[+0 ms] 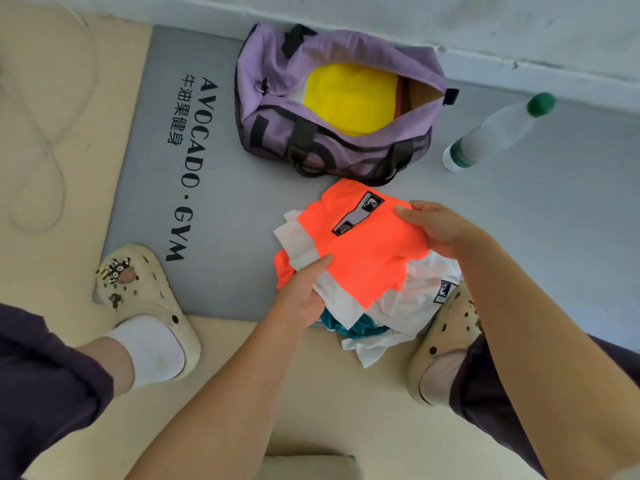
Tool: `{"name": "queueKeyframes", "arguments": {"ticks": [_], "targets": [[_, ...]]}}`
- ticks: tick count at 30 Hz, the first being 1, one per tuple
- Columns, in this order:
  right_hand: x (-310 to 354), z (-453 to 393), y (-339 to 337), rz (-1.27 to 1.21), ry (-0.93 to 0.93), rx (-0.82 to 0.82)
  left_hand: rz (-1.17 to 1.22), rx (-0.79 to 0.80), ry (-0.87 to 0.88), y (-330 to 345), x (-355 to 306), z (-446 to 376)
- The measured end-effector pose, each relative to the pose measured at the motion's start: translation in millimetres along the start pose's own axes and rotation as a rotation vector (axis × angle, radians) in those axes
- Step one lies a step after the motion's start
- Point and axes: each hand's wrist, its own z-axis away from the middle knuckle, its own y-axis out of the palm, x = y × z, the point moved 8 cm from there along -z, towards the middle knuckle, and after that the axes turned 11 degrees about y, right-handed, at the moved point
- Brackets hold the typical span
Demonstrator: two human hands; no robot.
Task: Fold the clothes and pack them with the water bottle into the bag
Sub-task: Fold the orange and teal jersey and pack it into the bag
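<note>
Leftmost, a pale cord [38, 140] lay looped on the beige floor, well apart from the work. Next right, a grey gym mat [145, 188] carried the rest; the person's left clog [145, 306] stood on its near left corner.

Left hand [304, 292] pinched the near left edge of the orange garment [360, 251], thumb on top, other fingers hidden beneath the cloth. Right hand [440, 226] pinched its far right edge the same way, thumb over, fingers curled under. Garment was held between the hands, partly folded, over a loose heap of white and teal clothes [391, 313] at the mat's near edge, beside the right clog [446, 337].

Judgement: fabric is light, soft and limp; it will sag and unfold unless held at opposite edges or supported flat from below.

Far of the hands, the purple bag [277, 112] sat unzipped, a yellow item [349, 98] already inside; the mouth looked wide enough for a folded piece.

Far right, the water bottle [491, 136] lay on the mat near the wall [415, 22], not yet packed. Judged rigid, smooth, liable to roll; take it round the body.

Open mat between hands and bag gave free room
</note>
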Motion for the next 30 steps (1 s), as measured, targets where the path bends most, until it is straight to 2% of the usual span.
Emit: {"name": "queueKeyframes", "arguments": {"ticks": [5,6,9,12,15,18,20,22,24,26,30], "targets": [[0.5,32.7,-10.3,-0.151,-0.030,-0.003,-0.190,0.105,-0.079,23.9,-18.7,13.1],[5.6,39.7,-9.7,-0.181,-0.065,0.014,-0.237,0.123,-0.037,29.1,-31.4,12.7],[28.8,63.6,-2.9,-0.305,-0.213,0.071,-0.333,0.200,0.235,55.7,-90.5,12.4],[48.8,85.2,5.4,-0.425,-0.343,0.088,-0.427,0.287,0.409,81.6,-140.6,21.3],[54.2,98.6,14.2,-0.504,-0.437,0.149,-0.480,0.370,0.466,90.5,-165.0,29.8],[32.6,92.0,23.6,-0.526,-0.408,0.188,-0.522,0.424,0.409,74.9,-155.4,31.4],[2.4,76.3,30.3,-0.505,-0.303,0.125,-0.559,0.326,0.319,47.3,-133.7,26.7],[-31.9,60.8,33.6,-0.421,-0.194,-0.020,-0.601,0.170,0.230,13.9,-108.9,20.9],[-56.8,52.4,34.4,-0.366,-0.133,-0.146,-0.591,0.091,0.205,-9.6,-90.9,16.0],[-63.5,49.4,37.0,-0.406,-0.145,-0.151,-0.590,0.023,0.240,-23.2,-86.2,10.3],[-45.7,48.9,41.8,-0.363,-0.230,-0.035,-0.681,-0.021,0.356,-24.0,-103.1,1.3]]}}
